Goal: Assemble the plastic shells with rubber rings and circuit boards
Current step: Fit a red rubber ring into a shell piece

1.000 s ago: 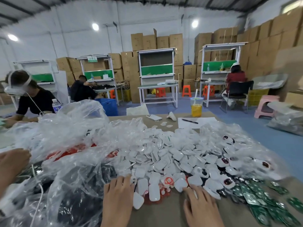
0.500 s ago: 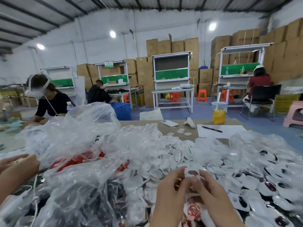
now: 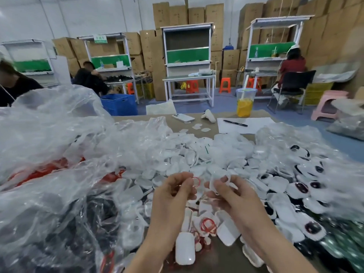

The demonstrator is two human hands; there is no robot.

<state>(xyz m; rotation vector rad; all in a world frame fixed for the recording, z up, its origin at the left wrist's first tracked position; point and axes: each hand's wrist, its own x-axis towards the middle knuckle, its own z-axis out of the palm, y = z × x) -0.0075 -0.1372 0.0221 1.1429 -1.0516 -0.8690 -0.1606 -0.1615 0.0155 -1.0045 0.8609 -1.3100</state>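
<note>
**Left hand (image 3: 173, 196) and right hand (image 3: 234, 196) working the ring-fitting step**

Left hand is pinching a red rubber ring (image 3: 196, 182) between thumb and fingertips. Right hand is curling round a white plastic shell (image 3: 213, 184), which is blurred, so detail is unclear. Ring and shell are sitting just beside each other, held above the shell pile (image 3: 177, 164). Looks like ring seating is starting for this unit, with no board going in yet. Next move is probably calling for lining ring to shell rim and pressing it round without twisting.

Spare rings (image 3: 208, 226) are lying below the hands. Green circuit boards (image 3: 346, 245) are lying at the right edge, and clear plastic bags (image 3: 49, 134) are crowding the left. Brown table (image 3: 218, 259) is also carrying a phone (image 3: 183, 117), pen (image 3: 235, 123) and drink cup (image 3: 244, 103) at the far end. Beyond, people are sitting at workbenches (image 3: 188, 75) before stacked cartons (image 3: 189, 14).
</note>
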